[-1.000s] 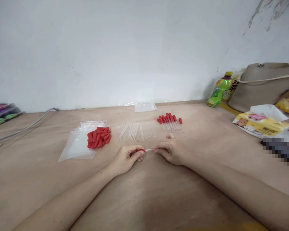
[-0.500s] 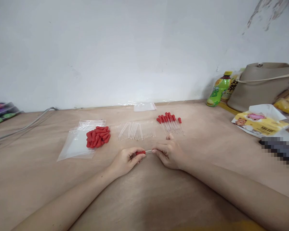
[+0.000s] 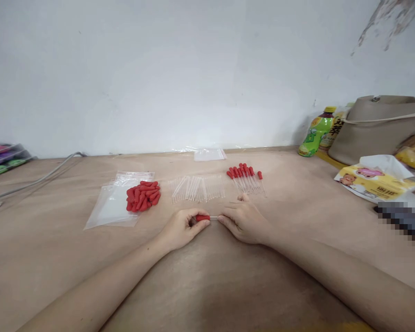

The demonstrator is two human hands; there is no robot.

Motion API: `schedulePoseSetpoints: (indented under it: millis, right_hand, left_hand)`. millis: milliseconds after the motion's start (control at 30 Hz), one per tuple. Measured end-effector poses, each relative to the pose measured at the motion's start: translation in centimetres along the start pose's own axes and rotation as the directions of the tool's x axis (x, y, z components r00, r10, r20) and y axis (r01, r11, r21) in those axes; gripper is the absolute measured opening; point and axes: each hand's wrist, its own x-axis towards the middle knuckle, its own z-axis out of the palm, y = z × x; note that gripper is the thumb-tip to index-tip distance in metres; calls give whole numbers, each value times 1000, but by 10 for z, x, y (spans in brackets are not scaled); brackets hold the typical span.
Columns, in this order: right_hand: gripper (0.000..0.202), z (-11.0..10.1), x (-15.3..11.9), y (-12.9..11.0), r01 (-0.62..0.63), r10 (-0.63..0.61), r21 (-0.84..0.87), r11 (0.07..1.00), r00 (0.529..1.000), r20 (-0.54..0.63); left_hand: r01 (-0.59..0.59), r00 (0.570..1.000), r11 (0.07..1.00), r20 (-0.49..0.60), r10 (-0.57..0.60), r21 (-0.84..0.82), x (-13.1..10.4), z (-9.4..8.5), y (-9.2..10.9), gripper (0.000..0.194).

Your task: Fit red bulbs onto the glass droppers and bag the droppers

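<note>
My left hand (image 3: 185, 227) pinches a red rubber dropper bulb (image 3: 203, 217) between thumb and fingers. A clear glass dropper tube (image 3: 213, 218) runs from the bulb's mouth to my right hand (image 3: 244, 220), whose thumb and fingers are closed on it; its far end is hidden there. Beyond my left hand, a heap of loose red bulbs (image 3: 143, 196) lies on clear plastic bags (image 3: 109, 207). Loose glass tubes (image 3: 197, 188) lie side by side ahead of both hands. Past my right hand are several droppers with red bulbs fitted (image 3: 244, 177).
At the back lies a small clear bag (image 3: 210, 154). To the right stand a green drink bottle (image 3: 316, 133), a grey-beige bag (image 3: 373, 127), a yellow tissue pack (image 3: 375, 180) and a dark blurred object (image 3: 403, 221). A cable (image 3: 44, 177) and a tray of coloured items (image 3: 7, 159) are at left.
The view has shifted slightly. The bulb shows a little more between my left fingers; both hands keep nearly the same place and hold.
</note>
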Motion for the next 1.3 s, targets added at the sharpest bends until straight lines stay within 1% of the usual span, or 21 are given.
schedulePoseSetpoints:
  millis: [67, 133, 200, 267, 333, 367, 433, 467, 500, 567, 633, 733, 833, 900, 967, 1033, 1067, 1100, 1200, 1300]
  right_hand:
    - [22, -4, 0, -1, 6, -6, 1, 1000, 1000, 6]
    - [19, -7, -1, 1, -35, 35, 11, 999, 999, -4]
    - [18, -9, 0, 8, -135, 137, 47, 990, 990, -40]
    - [19, -10, 3, 20, -265, 273, 107, 958, 960, -68]
    - [21, -12, 8, 35, -412, 427, 149, 899, 900, -88]
    - [22, -13, 12, 44, -490, 506, 150, 859, 856, -101]
    - [25, -15, 21, 59, -652, 661, 108, 750, 733, -160]
    - [26, -15, 25, 66, -715, 714, 69, 696, 677, -180]
    - [27, -14, 30, 72, -763, 752, 26, 646, 630, -193]
    - [30, -11, 39, 82, -812, 791, -57, 581, 579, -198]
    - [30, -5, 46, 88, -830, 808, -119, 545, 558, -189]
    - [26, 3, 50, 94, -829, 818, -166, 534, 556, -149]
    - [27, 6, 49, 91, -812, 802, -166, 559, 581, -140]
    - [29, 6, 49, 84, -787, 770, -163, 595, 617, -164]
    - [31, 7, 52, 73, -738, 717, -177, 652, 675, -176]
    - [29, 10, 58, 60, -689, 673, -201, 696, 724, -151]
    - [28, 12, 61, 55, -675, 665, -215, 706, 736, -124]
    - [27, 14, 64, 51, -670, 670, -227, 706, 737, -90]
    - [28, 19, 71, 45, -682, 702, -246, 689, 712, -6]
    - [29, 22, 73, 44, -693, 718, -251, 676, 696, 10]
  left_hand:
    - [28, 1000, 999, 0, -28, -35, 2, -2, -1, 24]
    - [50, 999, 995, 0, -50, -92, 2, -5, -4, 30]
    - [56, 998, 990, -3, -57, -129, 3, -7, -6, 34]
    - [55, 998, 989, -8, -57, -134, 3, -9, -7, 33]
    - [50, 999, 992, -13, -52, -115, 3, -9, -8, 30]
    - [45, 999, 994, -16, -47, -101, 2, -9, -8, 28]
    - [34, 999, 997, -25, -35, -67, 2, -9, -8, 25]
    - [30, 999, 998, -29, -31, -52, 2, -9, -7, 24]
    - [26, 999, 999, -30, -27, -40, 2, -9, -7, 23]
    - [17, 999, 1000, -27, -18, -25, 2, -9, -6, 22]
    - [10, 1000, 1000, -24, -11, -17, 2, -10, -6, 21]
    - [3, 1000, 1000, -21, -3, -3, 2, -10, -6, 21]
    - [1, 1000, 1000, -13, -1, 9, 3, -9, -7, 20]
    - [-6, 1000, 1000, -14, 6, 16, 3, -9, -7, 20]
    - [-18, 1000, 1000, -16, 18, 26, 3, -9, -7, 20]
    - [-25, 1000, 999, -13, 25, 38, 3, -9, -7, 19]
    - [-26, 1000, 999, -12, 26, 42, 3, -9, -7, 19]
    - [-27, 1000, 999, -12, 28, 45, 2, -9, -7, 19]
    - [-31, 999, 998, -13, 32, 54, 2, -9, -7, 19]
    - [-29, 999, 998, -11, 30, 58, 2, -9, -9, 19]
